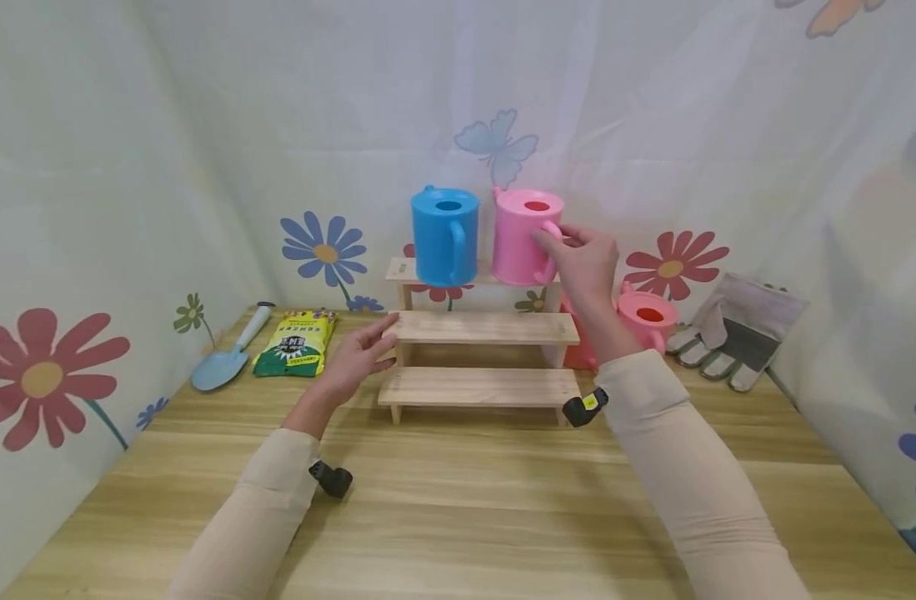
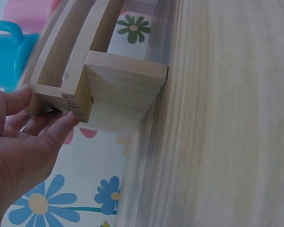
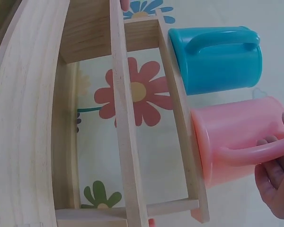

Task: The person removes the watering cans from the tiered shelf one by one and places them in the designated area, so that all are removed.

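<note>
A pink watering can [image 1: 519,242] stands on the top step of the wooden tiered stand [image 1: 483,327], to the right of a blue watering can [image 1: 437,242]. Fingers and thumb of my right hand [image 1: 588,262] are curled round the pink can's handle [image 3: 255,153]. At the stand's left end, my left hand [image 1: 352,358] holds the end of the middle step, its fingertips [image 2: 61,125] under the wood and its thumb at the edge. Both cans sit upright with their handles facing me.
Right of the stand, partly behind my right forearm, are a pink watering can [image 1: 648,315] and a red item [image 1: 578,337]. Work gloves [image 1: 735,333] lie at the far right. A yellow-green packet [image 1: 296,342] and a hand trowel [image 1: 231,354] lie at the left.
</note>
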`<action>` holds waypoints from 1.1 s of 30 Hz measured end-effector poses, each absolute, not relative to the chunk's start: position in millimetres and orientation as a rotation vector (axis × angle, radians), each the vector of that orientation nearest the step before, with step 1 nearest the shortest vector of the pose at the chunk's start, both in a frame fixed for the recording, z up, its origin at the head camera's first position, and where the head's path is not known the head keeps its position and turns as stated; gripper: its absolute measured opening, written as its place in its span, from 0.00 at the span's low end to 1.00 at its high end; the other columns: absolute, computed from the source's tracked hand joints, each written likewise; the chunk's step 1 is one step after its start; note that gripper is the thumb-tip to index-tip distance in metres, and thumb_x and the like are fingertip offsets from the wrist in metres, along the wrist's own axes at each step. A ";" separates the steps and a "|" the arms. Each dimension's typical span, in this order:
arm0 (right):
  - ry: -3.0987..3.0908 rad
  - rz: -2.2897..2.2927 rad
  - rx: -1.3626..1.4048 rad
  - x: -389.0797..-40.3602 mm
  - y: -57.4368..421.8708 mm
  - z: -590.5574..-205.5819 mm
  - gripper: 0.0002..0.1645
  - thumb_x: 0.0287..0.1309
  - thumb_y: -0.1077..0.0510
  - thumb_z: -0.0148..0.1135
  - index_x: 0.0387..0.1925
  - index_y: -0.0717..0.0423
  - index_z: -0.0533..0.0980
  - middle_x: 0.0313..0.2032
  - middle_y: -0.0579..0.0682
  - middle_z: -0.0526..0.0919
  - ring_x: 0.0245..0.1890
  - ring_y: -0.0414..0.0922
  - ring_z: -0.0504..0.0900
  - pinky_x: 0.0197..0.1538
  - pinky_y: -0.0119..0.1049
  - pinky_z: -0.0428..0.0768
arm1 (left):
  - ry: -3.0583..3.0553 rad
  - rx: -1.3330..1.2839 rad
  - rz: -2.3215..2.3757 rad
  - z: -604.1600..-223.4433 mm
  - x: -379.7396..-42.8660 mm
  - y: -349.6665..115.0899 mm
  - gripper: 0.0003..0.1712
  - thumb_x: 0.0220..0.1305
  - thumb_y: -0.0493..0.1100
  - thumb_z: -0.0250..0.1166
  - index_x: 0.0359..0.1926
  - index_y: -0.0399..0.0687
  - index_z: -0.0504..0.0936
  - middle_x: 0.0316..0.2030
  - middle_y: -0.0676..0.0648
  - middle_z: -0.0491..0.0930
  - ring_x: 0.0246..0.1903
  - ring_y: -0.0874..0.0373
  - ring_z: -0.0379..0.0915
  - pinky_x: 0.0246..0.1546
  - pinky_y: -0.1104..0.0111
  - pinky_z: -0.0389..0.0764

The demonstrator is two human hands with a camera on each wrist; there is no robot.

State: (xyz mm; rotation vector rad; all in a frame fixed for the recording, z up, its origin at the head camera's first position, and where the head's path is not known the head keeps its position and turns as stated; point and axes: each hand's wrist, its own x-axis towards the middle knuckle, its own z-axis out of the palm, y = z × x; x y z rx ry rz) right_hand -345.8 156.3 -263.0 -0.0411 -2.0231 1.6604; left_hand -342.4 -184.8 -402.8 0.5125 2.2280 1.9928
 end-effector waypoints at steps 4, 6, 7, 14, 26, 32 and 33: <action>-1.993 1.640 -0.037 -347.2 155.3 -262.3 0.30 0.54 0.42 0.75 0.54 0.56 0.84 0.44 0.55 0.88 0.42 0.46 0.86 0.50 0.35 0.85 | 2.228 0.509 1.991 -404.1 -344.2 -184.6 0.33 0.78 0.47 0.54 0.78 0.49 0.57 0.78 0.46 0.48 0.74 0.46 0.48 0.65 0.44 0.67; -1.987 1.639 -0.045 -347.4 154.6 -262.3 0.28 0.56 0.43 0.74 0.53 0.56 0.84 0.44 0.54 0.88 0.42 0.45 0.86 0.50 0.35 0.85 | 2.235 0.503 1.988 -404.1 -343.8 -184.9 0.33 0.78 0.47 0.54 0.78 0.49 0.57 0.78 0.45 0.47 0.74 0.46 0.48 0.65 0.44 0.67; -1.983 1.641 -0.055 -347.6 154.6 -262.6 0.27 0.56 0.44 0.74 0.53 0.55 0.85 0.44 0.53 0.88 0.43 0.45 0.86 0.50 0.35 0.85 | 2.237 0.503 1.987 -403.9 -343.3 -184.9 0.33 0.78 0.47 0.54 0.78 0.49 0.57 0.78 0.45 0.47 0.74 0.45 0.49 0.65 0.44 0.67; -1.961 1.658 -0.106 -347.1 155.0 -260.3 0.23 0.57 0.46 0.73 0.48 0.57 0.86 0.42 0.54 0.88 0.42 0.45 0.84 0.48 0.35 0.85 | 2.237 0.512 1.991 -401.7 -342.0 -183.3 0.33 0.78 0.46 0.54 0.78 0.48 0.57 0.78 0.44 0.47 0.74 0.45 0.49 0.65 0.44 0.67; -2.013 1.677 -0.093 -340.3 158.7 -262.8 0.23 0.57 0.45 0.73 0.47 0.56 0.87 0.41 0.52 0.87 0.43 0.46 0.79 0.47 0.36 0.83 | 2.215 0.512 2.007 -401.5 -339.5 -183.6 0.32 0.78 0.45 0.54 0.78 0.46 0.57 0.78 0.43 0.47 0.74 0.45 0.47 0.66 0.42 0.66; -1.975 1.728 -0.091 -333.3 164.5 -265.3 0.24 0.53 0.44 0.76 0.45 0.56 0.87 0.41 0.52 0.87 0.44 0.46 0.79 0.47 0.36 0.82 | 2.219 0.529 2.001 -400.8 -339.9 -183.3 0.33 0.78 0.46 0.54 0.78 0.46 0.56 0.78 0.43 0.46 0.75 0.45 0.45 0.65 0.42 0.66; -1.965 1.734 -0.084 -331.5 166.4 -266.0 0.25 0.53 0.44 0.76 0.45 0.57 0.87 0.40 0.52 0.87 0.44 0.45 0.80 0.46 0.34 0.82 | 2.220 0.524 2.000 -400.3 -340.4 -183.3 0.33 0.78 0.46 0.54 0.78 0.47 0.57 0.78 0.44 0.46 0.75 0.45 0.45 0.65 0.43 0.66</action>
